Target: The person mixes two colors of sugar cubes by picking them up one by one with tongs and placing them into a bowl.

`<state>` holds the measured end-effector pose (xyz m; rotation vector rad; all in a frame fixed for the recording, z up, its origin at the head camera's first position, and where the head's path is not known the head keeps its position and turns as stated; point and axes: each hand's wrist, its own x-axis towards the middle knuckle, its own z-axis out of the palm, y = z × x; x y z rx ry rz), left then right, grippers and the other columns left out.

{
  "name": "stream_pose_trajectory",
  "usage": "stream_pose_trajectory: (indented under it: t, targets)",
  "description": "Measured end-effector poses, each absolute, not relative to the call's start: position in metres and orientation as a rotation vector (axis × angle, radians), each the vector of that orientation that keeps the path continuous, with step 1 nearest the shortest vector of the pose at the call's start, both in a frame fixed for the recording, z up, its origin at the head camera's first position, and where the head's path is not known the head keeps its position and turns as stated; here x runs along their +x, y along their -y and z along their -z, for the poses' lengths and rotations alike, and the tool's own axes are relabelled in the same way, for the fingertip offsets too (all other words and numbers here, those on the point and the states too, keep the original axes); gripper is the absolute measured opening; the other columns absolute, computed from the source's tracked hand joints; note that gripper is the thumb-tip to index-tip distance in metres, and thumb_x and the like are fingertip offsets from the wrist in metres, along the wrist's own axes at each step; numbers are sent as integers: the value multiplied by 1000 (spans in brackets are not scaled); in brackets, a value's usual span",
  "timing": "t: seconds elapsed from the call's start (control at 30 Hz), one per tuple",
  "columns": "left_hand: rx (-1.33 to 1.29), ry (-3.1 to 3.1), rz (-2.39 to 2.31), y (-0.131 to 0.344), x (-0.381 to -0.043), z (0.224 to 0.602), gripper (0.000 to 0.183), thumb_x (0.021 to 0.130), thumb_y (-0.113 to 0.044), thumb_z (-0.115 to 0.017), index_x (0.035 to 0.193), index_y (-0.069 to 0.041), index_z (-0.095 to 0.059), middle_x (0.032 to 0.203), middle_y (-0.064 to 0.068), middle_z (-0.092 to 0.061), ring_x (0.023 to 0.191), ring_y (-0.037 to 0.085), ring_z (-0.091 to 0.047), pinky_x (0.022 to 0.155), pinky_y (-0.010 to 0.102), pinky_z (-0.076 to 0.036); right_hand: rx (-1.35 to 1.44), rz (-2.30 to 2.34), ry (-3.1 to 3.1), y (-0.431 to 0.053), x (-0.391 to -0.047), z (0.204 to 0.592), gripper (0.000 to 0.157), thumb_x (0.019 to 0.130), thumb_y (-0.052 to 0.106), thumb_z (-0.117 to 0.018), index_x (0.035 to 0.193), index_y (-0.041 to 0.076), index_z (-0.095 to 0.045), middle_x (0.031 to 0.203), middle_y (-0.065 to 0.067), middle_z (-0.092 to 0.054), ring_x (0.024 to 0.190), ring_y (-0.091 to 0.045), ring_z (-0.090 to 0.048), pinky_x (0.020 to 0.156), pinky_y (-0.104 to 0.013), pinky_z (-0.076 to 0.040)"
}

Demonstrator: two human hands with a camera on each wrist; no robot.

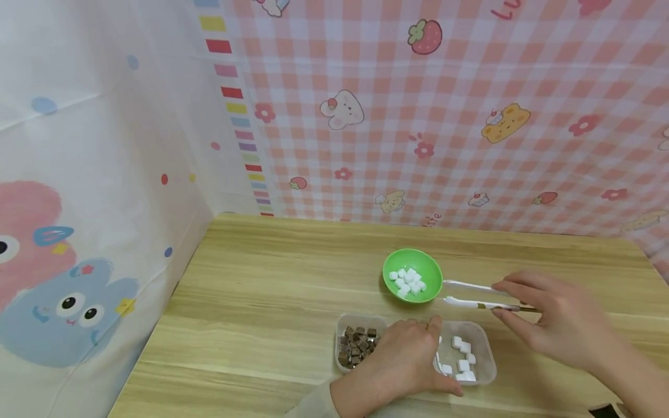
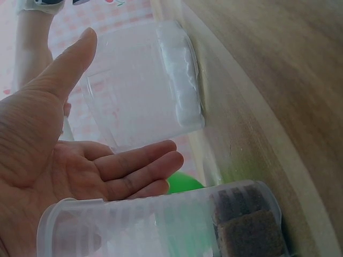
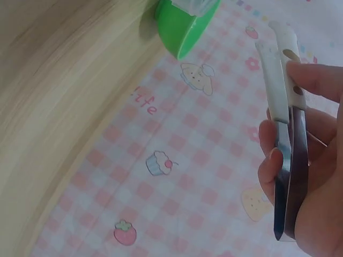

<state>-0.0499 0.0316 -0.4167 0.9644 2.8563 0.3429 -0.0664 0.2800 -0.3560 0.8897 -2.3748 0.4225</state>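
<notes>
The right hand (image 1: 556, 319) is pinching the tongs (image 1: 473, 303) between fingers and thumb, right of the green bowl (image 1: 427, 266), their tips standing apart just beside it. Nearer the person than the bowl, the left hand (image 1: 399, 360) is holding thumb and fingers apart about a clear container (image 1: 486, 355) of white cubes, while other white cubes (image 1: 409, 283) are lying inside the bowl

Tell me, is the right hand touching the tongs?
Touching. The right wrist view shows the right hand holding the tongs, fingers against them.
</notes>
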Motion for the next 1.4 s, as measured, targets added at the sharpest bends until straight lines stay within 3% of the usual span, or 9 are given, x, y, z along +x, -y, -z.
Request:
stream_pose_trajectory:
  t: [0.33, 0.43, 0.5, 0.63, 0.73, 0.9, 1.0, 1.17, 1.4]
  targets:
    - [969, -2856, -348, -30, -51, 416, 108, 67, -81, -80, 143, -7, -60, 108, -2, -75, 96, 10, -68, 86, 24, -53, 992, -291, 2456, -286, -51, 359, 68, 104, 66, -36, 92, 17, -81, 93, 9, -73, 69, -6, -68, 54, -23, -52]
    - [977, -2858, -347, -30, -51, 416, 106, 67, -80, -81, 140, -7, -61, 99, -2, -74, 90, 9, -67, 83, 23, -53, 1014, -257, 2469, -284, -49, 365, 69, 105, 65, -32, 90, 18, -81, 92, 11, -72, 69, -5, -67, 53, -22, -51]
    - [994, -2868, -344, -30, -51, 416, 101, 66, -80, -82, 134, -8, -63, 86, -4, -71, 82, 7, -65, 77, 22, -52, 1040, -247, 2470, -282, -49, 369, 59, 105, 59, -42, 89, 17, -80, 90, 12, -71, 67, -2, -64, 51, -20, -48]
    - [1018, -2885, -340, -31, -51, 417, 91, 65, -80, -83, 122, -12, -63, 72, -7, -61, 70, 7, -59, 67, 21, -48, 1084, -191, 2485, -277, -47, 376, 19, 78, 32, -79, 88, 16, -77, 86, 12, -67, 65, -1, -58, 46, -20, -44]
    - [1012, -2881, -332, -31, -52, 417, 87, 65, -81, -82, 117, -14, -62, 71, -7, -59, 69, 7, -58, 66, 21, -47, 1110, -123, 2491, -270, -44, 381, 29, 56, 17, -83, 82, 14, -71, 80, 11, -61, 62, -5, -54, 45, -23, -42]
    - [995, -2867, -304, -32, -52, 416, 92, 65, -82, -80, 124, -13, -63, 78, -6, -64, 75, 7, -61, 73, 21, -50, 1149, -32, 2449, -257, -41, 388, 5, 75, 14, -57, 74, 11, -61, 72, 7, -49, 55, -12, -44, 41, -24, -34]
    - [989, -2856, -297, -33, -52, 416, 99, 66, -83, -79, 132, -11, -63, 85, -5, -69, 80, 7, -63, 78, 22, -51, 1157, 18, 2428, -251, -39, 392, 23, 81, 16, -39, 71, 9, -58, 69, 4, -46, 53, -14, -40, 40, -25, -32]
    - [989, -2852, -289, -33, -51, 416, 103, 66, -83, -78, 137, -10, -62, 88, -4, -71, 82, 8, -64, 80, 22, -51, 1158, 78, 2441, -246, -36, 393, 5, 67, 12, -56, 69, 8, -56, 68, 2, -43, 53, -16, -38, 40, -26, -30]
    - [993, -2855, -292, -33, -51, 416, 102, 66, -83, -79, 135, -10, -63, 84, -5, -69, 79, 8, -63, 78, 22, -51, 1131, 114, 2458, -245, -34, 395, 11, 61, 10, -63, 65, 10, -53, 66, 3, -39, 52, -14, -34, 38, -25, -25]
